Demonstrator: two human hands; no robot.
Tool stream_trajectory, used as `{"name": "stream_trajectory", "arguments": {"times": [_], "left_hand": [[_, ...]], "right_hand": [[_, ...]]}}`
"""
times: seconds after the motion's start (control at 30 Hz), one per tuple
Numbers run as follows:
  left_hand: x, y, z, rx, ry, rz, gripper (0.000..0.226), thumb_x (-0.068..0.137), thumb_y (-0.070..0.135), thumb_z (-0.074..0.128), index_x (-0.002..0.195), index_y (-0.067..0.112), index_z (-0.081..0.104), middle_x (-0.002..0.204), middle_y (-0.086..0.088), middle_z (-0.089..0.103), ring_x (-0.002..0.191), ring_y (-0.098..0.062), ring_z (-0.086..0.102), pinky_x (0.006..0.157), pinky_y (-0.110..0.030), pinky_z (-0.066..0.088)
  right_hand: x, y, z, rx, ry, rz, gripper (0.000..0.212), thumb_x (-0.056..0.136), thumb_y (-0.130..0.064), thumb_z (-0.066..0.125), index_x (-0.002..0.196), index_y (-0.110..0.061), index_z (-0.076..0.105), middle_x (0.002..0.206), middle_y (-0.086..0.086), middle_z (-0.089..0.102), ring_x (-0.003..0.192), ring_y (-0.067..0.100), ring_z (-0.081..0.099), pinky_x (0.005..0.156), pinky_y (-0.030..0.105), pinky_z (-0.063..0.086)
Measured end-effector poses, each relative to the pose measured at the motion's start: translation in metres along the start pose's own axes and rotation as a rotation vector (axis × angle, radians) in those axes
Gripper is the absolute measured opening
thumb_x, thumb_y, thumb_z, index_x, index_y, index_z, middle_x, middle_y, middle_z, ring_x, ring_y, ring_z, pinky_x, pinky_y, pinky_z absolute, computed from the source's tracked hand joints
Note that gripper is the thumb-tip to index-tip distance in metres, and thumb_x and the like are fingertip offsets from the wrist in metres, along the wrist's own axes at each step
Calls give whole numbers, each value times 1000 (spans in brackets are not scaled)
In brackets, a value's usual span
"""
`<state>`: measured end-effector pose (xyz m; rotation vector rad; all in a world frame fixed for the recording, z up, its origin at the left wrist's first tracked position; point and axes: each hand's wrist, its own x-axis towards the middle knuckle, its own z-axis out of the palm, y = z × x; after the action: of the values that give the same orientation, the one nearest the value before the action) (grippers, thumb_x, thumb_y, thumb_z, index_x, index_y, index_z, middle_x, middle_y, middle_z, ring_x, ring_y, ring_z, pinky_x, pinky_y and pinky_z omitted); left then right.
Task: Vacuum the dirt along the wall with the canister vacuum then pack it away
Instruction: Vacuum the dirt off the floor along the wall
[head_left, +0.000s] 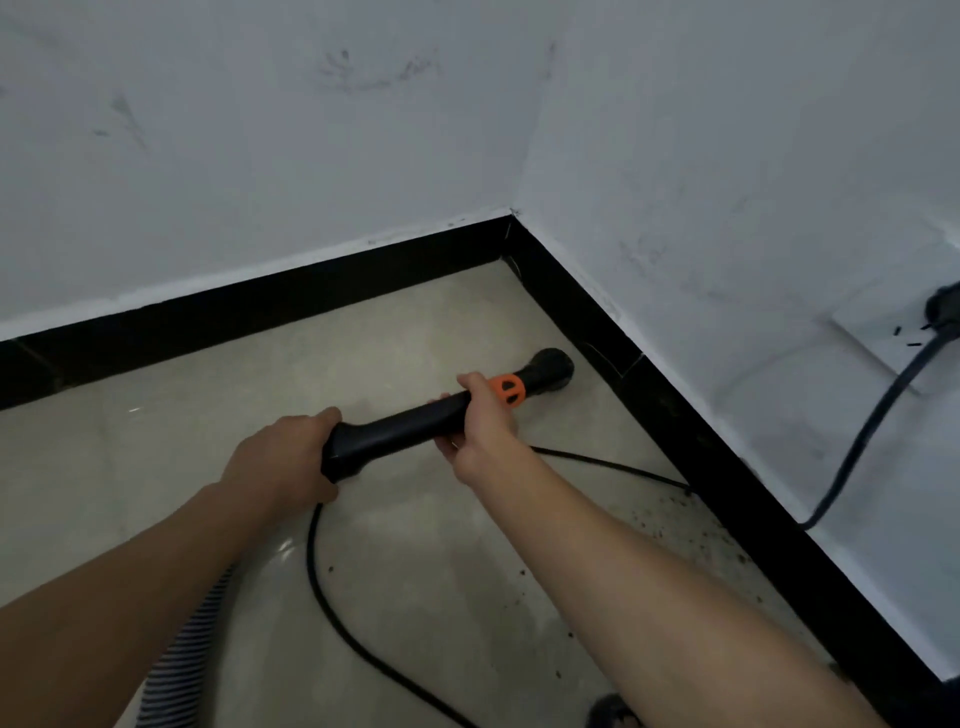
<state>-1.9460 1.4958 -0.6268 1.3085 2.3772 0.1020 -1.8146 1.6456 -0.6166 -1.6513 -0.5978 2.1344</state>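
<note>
I hold a black vacuum wand (400, 428) with both hands over a beige tiled floor. My left hand (283, 457) grips its rear end. My right hand (483, 415) grips it just behind an orange collar (508, 389). Its round black nozzle (550, 369) touches the floor close to the black skirting (613, 343) of the right wall. Dark specks of dirt (691, 530) lie along that skirting, nearer to me than the nozzle. A ribbed grey hose (192, 654) runs under my left forearm. The canister is out of view.
A black power cord (332, 608) loops across the floor and along the right wall up to a plug in a white wall socket (904, 332). Two white walls meet in a corner (511, 218). A dark object (613, 712) shows at the bottom edge.
</note>
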Motion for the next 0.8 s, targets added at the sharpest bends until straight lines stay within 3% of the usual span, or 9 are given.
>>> {"name": "stream_trajectory", "arguments": {"times": [0.1,0.2,0.33,0.47,0.6,0.8], "left_hand": [[2,9,-5,25,123,-4,37,78,32,71,105,20,48,85,2,51,74,-17,53,53,-28,35],[13,27,-15,14,232,-12,42,81,34,70,111,18,46,90,-3,50,74,-20,51,58,-29,38],[36,49,-10,-91,260,17,46,77,31,74,110,20,43,91,-1,50,75,-18,49,61,-30,38],[44,12,0,-151,193,-80,42,75,21,74,104,19,44,87,-1,51,74,-20,51,60,-30,38],[23,-50,16,-177,114,-165,38,72,24,78,97,21,49,84,-3,59,72,-22,56,59,-31,41],[-8,-97,10,-125,-102,-36,40,62,17,81,94,26,58,73,12,60,64,-4,55,51,-20,39]], "right_hand": [[14,-15,11,11,-44,0,20,86,-14,67,102,-7,59,85,8,66,74,22,67,69,37,59],[33,-52,28,-41,-127,-35,15,88,-13,63,101,-8,57,77,7,61,66,19,64,57,33,55],[69,-89,54,-7,-103,-148,10,85,-6,58,80,-9,50,57,4,52,42,15,54,51,27,50],[76,-61,78,22,-148,-135,12,83,-2,54,74,-8,49,55,5,47,40,15,48,47,26,50],[51,3,89,64,-115,-71,8,84,-2,60,81,-8,56,61,5,54,50,16,56,58,31,53],[3,53,72,239,84,11,14,84,-1,63,74,-9,58,54,2,55,44,15,57,51,24,51]]}}
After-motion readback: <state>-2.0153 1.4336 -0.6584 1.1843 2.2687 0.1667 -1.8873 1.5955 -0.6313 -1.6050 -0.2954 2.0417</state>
